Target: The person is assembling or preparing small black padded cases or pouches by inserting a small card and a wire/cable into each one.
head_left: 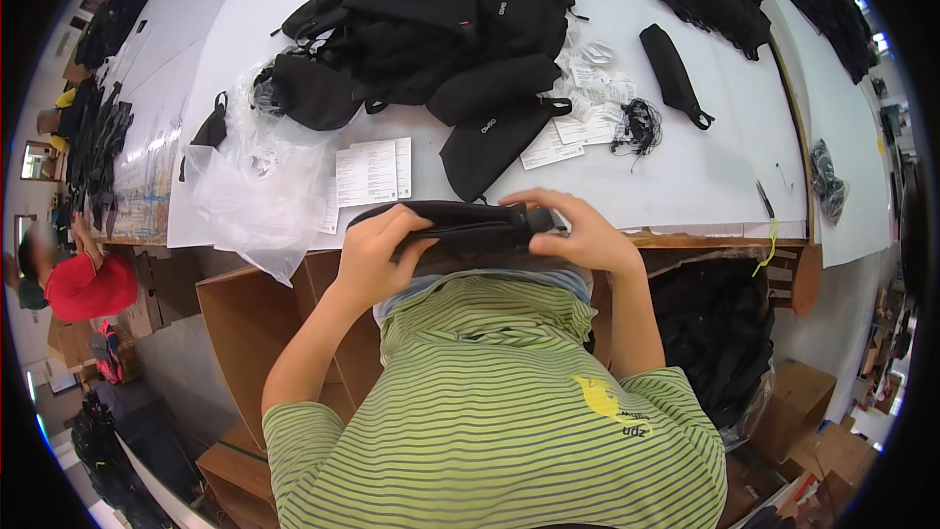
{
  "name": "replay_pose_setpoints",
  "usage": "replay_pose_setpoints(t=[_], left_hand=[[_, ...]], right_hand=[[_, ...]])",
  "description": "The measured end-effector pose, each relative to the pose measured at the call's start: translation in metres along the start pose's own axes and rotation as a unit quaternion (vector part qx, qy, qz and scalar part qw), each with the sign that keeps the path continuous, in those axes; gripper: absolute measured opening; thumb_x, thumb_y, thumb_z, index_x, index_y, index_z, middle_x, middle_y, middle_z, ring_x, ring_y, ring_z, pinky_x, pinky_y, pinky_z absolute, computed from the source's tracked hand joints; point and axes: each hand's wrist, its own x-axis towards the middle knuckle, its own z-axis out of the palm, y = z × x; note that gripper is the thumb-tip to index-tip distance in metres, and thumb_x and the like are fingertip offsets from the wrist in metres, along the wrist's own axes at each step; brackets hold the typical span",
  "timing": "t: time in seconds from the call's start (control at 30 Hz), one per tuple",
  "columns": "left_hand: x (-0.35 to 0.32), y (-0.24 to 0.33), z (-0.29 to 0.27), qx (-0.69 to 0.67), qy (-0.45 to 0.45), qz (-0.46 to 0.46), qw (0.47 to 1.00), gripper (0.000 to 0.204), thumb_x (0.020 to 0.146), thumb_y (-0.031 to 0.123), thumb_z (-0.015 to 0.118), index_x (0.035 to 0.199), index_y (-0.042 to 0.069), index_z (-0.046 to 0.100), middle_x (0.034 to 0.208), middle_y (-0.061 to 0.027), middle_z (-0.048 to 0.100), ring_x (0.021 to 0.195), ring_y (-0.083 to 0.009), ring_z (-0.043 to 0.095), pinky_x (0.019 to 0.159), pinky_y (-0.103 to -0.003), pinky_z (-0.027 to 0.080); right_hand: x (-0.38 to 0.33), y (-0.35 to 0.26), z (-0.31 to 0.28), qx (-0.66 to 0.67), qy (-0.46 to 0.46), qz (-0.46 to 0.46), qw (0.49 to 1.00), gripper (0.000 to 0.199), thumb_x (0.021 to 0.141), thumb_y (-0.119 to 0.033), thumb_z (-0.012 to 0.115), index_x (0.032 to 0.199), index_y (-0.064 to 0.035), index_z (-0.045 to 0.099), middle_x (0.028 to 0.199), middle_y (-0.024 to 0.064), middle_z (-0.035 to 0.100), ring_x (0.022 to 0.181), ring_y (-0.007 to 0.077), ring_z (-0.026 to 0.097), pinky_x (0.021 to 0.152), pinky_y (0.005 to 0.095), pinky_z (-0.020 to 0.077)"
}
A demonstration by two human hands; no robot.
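At the table's near edge, I hold a black fabric pouch (460,221) crosswise in front of my body. My left hand (380,253) grips its left end, with thumb and fingers closed on the fabric. At the other end, my right hand (578,233) pinches the pouch between thumb and fingers. Just beyond it lies another black pouch (494,144) with a wrist loop. Behind that is a big heap of black pouches (406,34). White printed cards (367,173) are stacked left of centre, and more cards (553,145) lie to the right.
Clear plastic bags (259,191) spread over the table's left front. A bundle of black cords (638,127), a single black pouch (674,73) and a pen-like tool (765,198) lie right. Cardboard boxes (250,318) stand below. A person in red (90,284) is at left.
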Motion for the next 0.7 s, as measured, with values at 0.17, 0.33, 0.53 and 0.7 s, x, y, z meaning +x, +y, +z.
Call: replay_pose_setpoints(t=[0.17, 0.33, 0.53, 0.7], left_hand=[[-0.011, 0.003, 0.011, -0.1, 0.043, -0.107, 0.988, 0.016, 0.074, 0.0, 0.07, 0.086, 0.0, 0.06, 0.075, -0.0111, 0.059, 0.065, -0.0268, 0.059, 0.059, -0.029, 0.046], [-0.019, -0.002, 0.009, -0.103, 0.06, -0.167, 0.979, 0.014, 0.075, 0.001, 0.068, 0.087, 0.0, 0.06, 0.077, -0.0118, 0.061, 0.068, -0.0269, 0.06, 0.063, -0.03, 0.047], [-0.032, -0.01, 0.004, -0.084, -0.012, -0.231, 0.969, 0.015, 0.076, 0.008, 0.07, 0.088, 0.003, 0.063, 0.077, -0.0105, 0.064, 0.069, -0.0252, 0.061, 0.063, -0.03, 0.047], [-0.03, -0.01, 0.006, -0.068, -0.019, -0.219, 0.973, 0.014, 0.076, 0.007, 0.069, 0.087, 0.002, 0.063, 0.078, -0.0106, 0.064, 0.07, -0.026, 0.061, 0.064, -0.03, 0.047]], right_hand=[[-0.011, 0.024, 0.021, -0.123, -0.013, 0.009, 0.992, 0.032, 0.076, -0.028, 0.075, 0.093, -0.0027, 0.065, 0.087, 0.0086, 0.066, 0.083, 0.0235, 0.06, 0.075, 0.0333, 0.0452], [-0.014, 0.023, 0.015, -0.016, 0.061, 0.113, 0.992, 0.024, 0.084, -0.026, 0.068, 0.08, -0.0036, 0.059, 0.07, -0.0016, 0.051, 0.066, 0.007, 0.045, 0.063, 0.0234, 0.0386], [-0.038, -0.001, -0.03, 0.092, -0.006, 0.098, 0.991, 0.035, 0.082, -0.022, 0.071, 0.11, -0.0102, 0.053, 0.087, -0.0022, 0.05, 0.081, 0.0085, 0.047, 0.076, 0.0228, 0.039], [-0.046, -0.004, -0.048, -0.058, -0.007, 0.169, 0.984, 0.045, 0.08, -0.009, 0.069, 0.119, -0.0114, 0.048, 0.091, 0.0023, 0.055, 0.087, 0.0116, 0.051, 0.081, 0.027, 0.042]])
